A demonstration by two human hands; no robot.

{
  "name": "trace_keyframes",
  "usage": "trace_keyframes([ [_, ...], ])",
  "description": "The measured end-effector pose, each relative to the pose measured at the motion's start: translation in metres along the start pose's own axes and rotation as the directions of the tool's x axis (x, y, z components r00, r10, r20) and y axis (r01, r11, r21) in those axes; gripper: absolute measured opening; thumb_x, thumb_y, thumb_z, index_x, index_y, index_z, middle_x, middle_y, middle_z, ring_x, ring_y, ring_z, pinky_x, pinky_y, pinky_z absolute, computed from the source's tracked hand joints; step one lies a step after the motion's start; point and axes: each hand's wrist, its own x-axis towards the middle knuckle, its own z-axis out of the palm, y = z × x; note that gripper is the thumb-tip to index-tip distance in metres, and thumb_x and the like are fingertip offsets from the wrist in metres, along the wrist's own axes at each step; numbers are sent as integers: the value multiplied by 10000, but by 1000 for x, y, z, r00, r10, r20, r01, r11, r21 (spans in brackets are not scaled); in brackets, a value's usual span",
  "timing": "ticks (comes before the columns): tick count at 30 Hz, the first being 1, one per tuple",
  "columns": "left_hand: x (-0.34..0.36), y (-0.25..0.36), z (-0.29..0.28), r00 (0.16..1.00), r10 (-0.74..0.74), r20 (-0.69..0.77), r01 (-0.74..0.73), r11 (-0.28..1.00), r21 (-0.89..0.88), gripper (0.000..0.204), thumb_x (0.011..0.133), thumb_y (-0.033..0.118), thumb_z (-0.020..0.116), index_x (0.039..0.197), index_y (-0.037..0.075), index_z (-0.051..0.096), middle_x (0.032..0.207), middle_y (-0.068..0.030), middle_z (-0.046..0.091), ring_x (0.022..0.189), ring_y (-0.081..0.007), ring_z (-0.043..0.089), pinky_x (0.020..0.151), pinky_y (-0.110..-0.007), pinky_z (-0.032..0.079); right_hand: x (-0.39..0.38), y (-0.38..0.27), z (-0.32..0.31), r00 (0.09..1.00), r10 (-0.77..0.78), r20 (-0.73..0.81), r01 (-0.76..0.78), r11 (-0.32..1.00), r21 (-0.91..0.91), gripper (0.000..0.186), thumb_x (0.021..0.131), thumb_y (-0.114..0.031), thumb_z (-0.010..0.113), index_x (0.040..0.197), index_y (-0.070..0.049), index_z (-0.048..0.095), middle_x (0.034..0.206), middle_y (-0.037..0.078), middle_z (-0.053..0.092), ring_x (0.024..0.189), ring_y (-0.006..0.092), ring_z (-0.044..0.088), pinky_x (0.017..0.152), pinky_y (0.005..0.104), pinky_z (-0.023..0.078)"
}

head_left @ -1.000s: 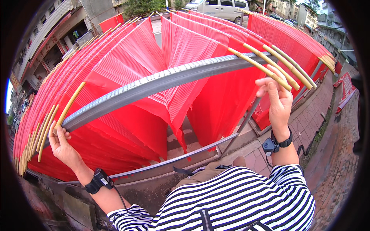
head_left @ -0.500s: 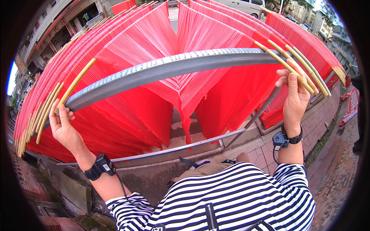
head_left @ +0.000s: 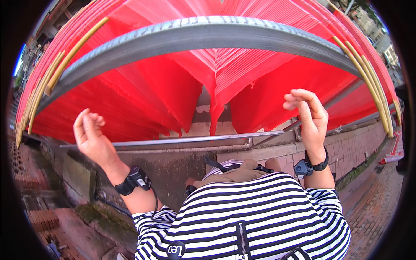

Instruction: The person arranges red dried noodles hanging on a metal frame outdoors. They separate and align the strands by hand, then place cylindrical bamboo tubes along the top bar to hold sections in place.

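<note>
Both of my hands are raised in front of my body, off the rack, with nothing in them. My left hand (head_left: 93, 138) has its fingers loosely bent and apart, below the left ends of the bamboo sticks (head_left: 78, 54). On the other side, my right hand (head_left: 312, 116) is half curled with the fingers spread, in front of a red hanging sheet (head_left: 277, 97). A grey metal rail (head_left: 208, 37) arches across beyond my hands. The sticks rest over it at both ends, and long red sheets with fine pale lines hang from them.
A lower metal bar (head_left: 186, 139) crosses in front of my waist. Paving (head_left: 346, 151) lies to the right. At the lower left are a concrete block (head_left: 80, 173) and mossy stonework (head_left: 104, 225). Red material (head_left: 392, 151) lies at the far right edge.
Both hands have let go of bamboo sticks and come down and inward toward my body. The view has tipped downward, so the rail appears higher. The nearest right-hand stick now sits farther right.
</note>
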Motion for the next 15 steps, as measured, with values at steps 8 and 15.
trace_keyframes([
  [8,-45,3,52,941,-241,239,206,965,162,182,1029,102,578,1140,4,684,961,-71,724,856,-120,674,765,-249,542,52,16,56,964,-143,226,85,964,251,397,1015,-21,518,1404,51,483,1347,170,599,1275,236,573,1092,350,437],
  [15,-71,-2,143,746,-273,608,269,958,100,292,1035,82,526,1295,-15,615,1209,-124,689,1117,-184,649,949,-305,509,94,42,109,980,-183,81,139,915,380,384,1019,-126,571,1354,48,504,1358,177,569,1285,232,532,1095,363,411],
])
